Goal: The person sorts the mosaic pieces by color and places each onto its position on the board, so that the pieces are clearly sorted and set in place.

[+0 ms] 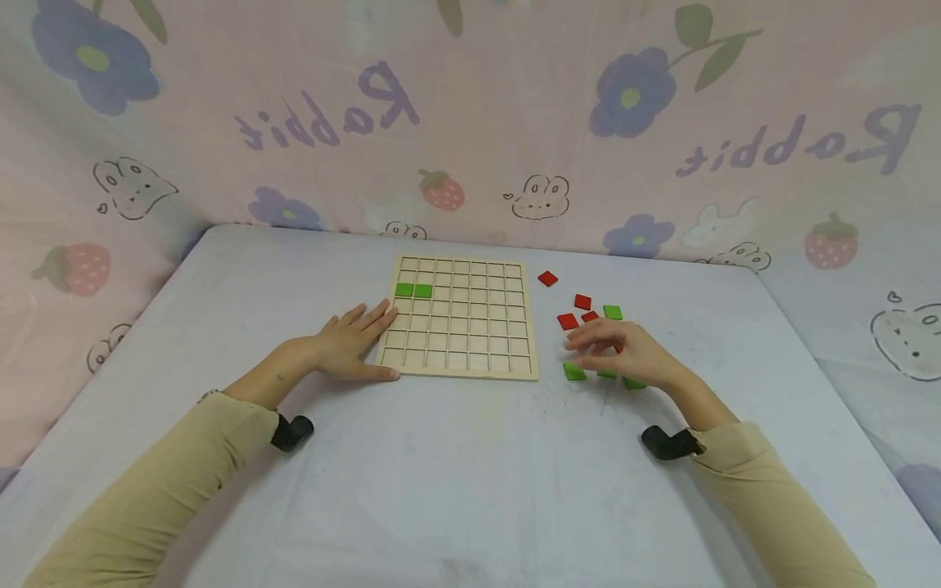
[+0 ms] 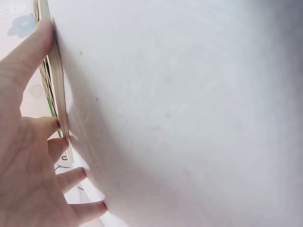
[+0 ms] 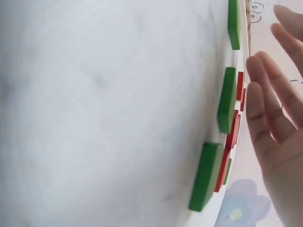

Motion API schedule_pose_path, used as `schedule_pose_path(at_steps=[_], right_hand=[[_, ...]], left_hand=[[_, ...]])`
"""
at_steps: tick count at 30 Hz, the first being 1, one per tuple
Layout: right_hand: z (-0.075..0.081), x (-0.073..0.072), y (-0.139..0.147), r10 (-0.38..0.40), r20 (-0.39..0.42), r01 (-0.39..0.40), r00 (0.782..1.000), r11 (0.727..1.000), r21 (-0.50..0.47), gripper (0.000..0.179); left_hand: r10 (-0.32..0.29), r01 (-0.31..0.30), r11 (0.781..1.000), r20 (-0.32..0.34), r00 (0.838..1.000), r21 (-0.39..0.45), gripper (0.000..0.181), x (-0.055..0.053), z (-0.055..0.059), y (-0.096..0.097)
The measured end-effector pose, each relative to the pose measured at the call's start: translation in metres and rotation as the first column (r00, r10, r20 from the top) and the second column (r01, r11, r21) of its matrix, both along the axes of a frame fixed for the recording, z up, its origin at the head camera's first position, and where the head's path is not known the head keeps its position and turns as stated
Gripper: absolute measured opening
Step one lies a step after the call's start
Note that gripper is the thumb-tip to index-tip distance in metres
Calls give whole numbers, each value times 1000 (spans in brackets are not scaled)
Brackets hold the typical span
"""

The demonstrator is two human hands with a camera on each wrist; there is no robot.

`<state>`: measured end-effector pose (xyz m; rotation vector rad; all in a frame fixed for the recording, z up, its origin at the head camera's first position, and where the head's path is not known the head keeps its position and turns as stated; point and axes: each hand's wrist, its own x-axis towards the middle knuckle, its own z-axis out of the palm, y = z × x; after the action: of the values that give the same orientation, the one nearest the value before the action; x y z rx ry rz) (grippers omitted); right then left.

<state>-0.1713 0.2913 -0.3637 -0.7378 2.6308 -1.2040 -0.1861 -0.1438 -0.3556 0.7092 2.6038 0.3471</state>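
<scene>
A pale wooden grid board (image 1: pixel 459 376) lies on the white-covered table, with two green square tiles (image 1: pixel 423 291) side by side in cells near its left edge. My left hand (image 1: pixel 345 347) has its fingers spread at that edge, and the thumb touches the board's near left corner. To the right of the board, my right hand (image 1: pixel 634 353) is over loose tiles with loosely bent fingers. In the right wrist view nothing sits between its fingers, and green tiles (image 3: pixel 227 100) lie below. The hand partly covers several red and green tiles in the head view.
Beyond the right hand lie a red tile (image 1: pixel 547 278) near the board's far right corner, another red tile (image 1: pixel 583 302) and a green tile (image 1: pixel 613 312). A printed fabric backdrop (image 1: pixel 485 122) rises behind the table. Black wrist cameras (image 1: pixel 292 433) are strapped at both sleeves.
</scene>
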Motion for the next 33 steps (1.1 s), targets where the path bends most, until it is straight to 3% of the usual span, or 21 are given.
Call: schedule_pose_path(at_steps=[15,24,33], right_hand=[[-2,2,5,50,68,-55,996,996,69,20],[-3,3,7,79,55,-85,995,989,120,21],[-8,2,11,149,24,-150,989,985,86,22]], left_hand=[[5,-5,1000,11,1000,-5,99,0,1,0],[2,-2,1000,7,1000,-4,98,0,0,0],[4,-3,1000,12,1000,-22,100,-1,-1,0]])
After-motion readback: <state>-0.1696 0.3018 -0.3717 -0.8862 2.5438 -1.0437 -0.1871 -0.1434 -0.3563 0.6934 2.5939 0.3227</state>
